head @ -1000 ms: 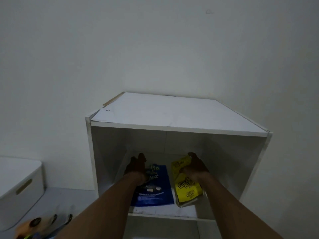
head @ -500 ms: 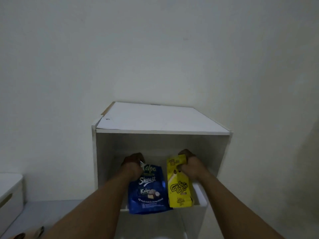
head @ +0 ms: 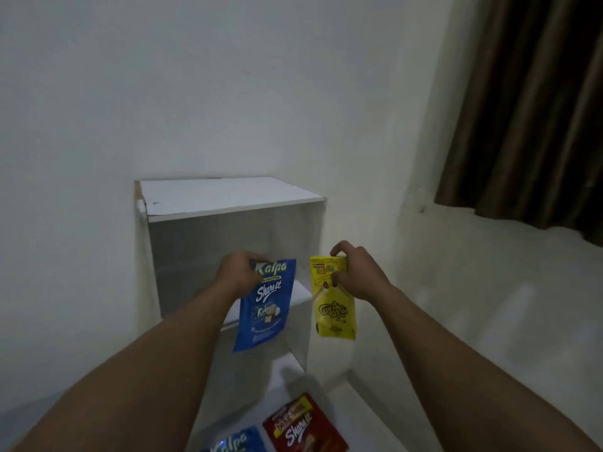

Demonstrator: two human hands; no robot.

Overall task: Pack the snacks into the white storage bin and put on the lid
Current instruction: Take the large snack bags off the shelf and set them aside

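— What is the room like?
— Dim. A plain white wall (head: 163, 93) fills the upper left and centre of the frame, and a dark curtain (head: 528, 109) hangs in the upper right. A white shelf unit (head: 228, 197) stands against the wall in the middle, its open front facing the camera.
— And under the curtain?
— A pale surface (head: 489, 305), too washed out to tell what it is.
— Where are the snacks?
— Two are held up in front of the unit. The left hand (head: 239, 275) has its fingers curled over the top corner of a blue pouch (head: 266, 311), which hangs tilted across the middle shelf. The right hand (head: 357, 277) pinches the top of a yellow pouch (head: 332, 311) between thumb and fingers. It hangs just right of the blue one, not touching it.
— Anything cut off?
— At the bottom edge a red pouch (head: 303, 425) lies flat. A second blue pouch (head: 235, 443) is just to its left, mostly out of frame. I cannot tell whether they lie on the floor or on a low shelf. Both forearms cross the lower frame and cover part of the unit's base.
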